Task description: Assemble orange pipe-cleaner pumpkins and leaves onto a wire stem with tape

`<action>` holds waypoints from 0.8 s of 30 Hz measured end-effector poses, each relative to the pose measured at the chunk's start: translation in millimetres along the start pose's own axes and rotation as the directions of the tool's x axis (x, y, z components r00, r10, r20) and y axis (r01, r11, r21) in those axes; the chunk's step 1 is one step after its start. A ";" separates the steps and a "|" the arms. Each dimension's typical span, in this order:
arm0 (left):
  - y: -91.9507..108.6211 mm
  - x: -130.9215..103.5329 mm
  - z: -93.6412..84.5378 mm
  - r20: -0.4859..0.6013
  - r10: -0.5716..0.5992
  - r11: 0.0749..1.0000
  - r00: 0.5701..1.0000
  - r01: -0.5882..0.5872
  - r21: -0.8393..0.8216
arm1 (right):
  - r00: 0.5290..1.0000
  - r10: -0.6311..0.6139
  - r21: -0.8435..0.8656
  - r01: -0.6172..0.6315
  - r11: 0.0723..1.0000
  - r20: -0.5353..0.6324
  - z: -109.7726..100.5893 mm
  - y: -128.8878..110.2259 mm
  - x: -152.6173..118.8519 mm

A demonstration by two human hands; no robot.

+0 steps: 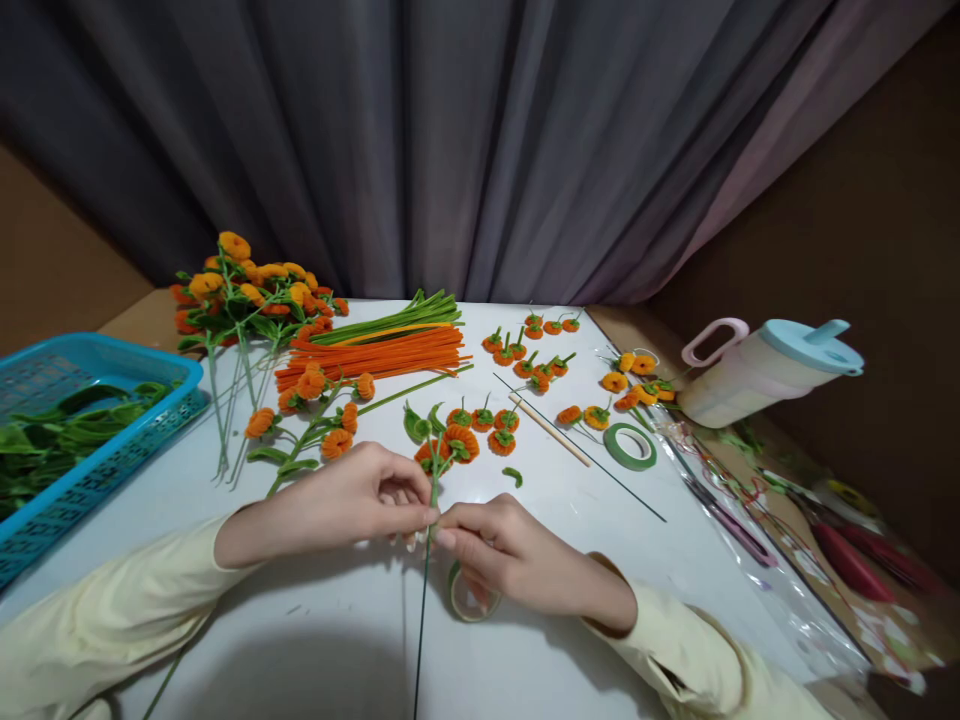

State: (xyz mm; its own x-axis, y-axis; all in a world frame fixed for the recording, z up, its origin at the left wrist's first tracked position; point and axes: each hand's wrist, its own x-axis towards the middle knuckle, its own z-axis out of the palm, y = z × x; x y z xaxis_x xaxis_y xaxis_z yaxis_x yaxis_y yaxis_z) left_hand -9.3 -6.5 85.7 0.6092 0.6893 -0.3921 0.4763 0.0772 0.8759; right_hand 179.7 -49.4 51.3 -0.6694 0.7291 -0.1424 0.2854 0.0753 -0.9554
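Note:
Low in the middle, my left hand (367,495) pinches the green stem (433,490) of a small spray with orange fuzzy blooms (460,444) and green leaves. My right hand (510,555) is closed at the same stem from the right, its fingertips beside those of my left hand. A dark thin wire (423,620) runs down from between them toward the near edge. Under my right fingers is a roll of green tape (471,595), partly hidden by them. Left of the stem lies a finished-looking branch with orange blooms (337,443).
A blue basket (176,365) of green leaves stands left, beside a heap of orange flowers (255,290). Orange pipe cleaners (375,352), small blooms (540,375), a wooden stick (551,430) and green tape (630,446) lie beyond. Right: a tumbler (757,375), scissors (739,530) and red-handled pliers (851,560).

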 end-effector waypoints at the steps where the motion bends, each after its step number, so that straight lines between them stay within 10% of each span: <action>1: -0.1 0.7 -1.8 0.023 0.009 1.000 1.000 -0.009 -0.019 | 1.000 0.003 0.042 -0.002 0.999 -0.012 0.9 1.8 -0.2; 7: -7.0 3.6 -9.9 0.184 0.016 0.963 0.983 0.035 -0.268 | 0.999 0.011 0.432 0.004 0.902 -0.033 4.7 21.7 -0.2; 18: -51.3 13.6 44.5 0.046 0.069 0.638 0.997 -0.009 -0.770 | 0.986 -0.106 0.731 -0.022 0.682 0.129 5.5 42.7 8.0; 24: -43.2 15.3 40.2 -0.019 0.064 0.651 0.998 -0.056 -0.757 | 0.981 -0.136 0.771 -0.021 0.636 0.139 7.2 44.7 9.6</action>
State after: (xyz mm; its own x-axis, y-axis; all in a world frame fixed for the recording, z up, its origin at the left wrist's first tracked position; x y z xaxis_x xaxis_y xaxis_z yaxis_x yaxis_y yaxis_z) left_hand 5.0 -28.2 30.6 0.6264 0.7065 -0.3295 -0.2043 0.5567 0.8052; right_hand 181.1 -44.0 5.4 -0.7909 0.6103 -0.0454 -0.3333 -0.4917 -0.8044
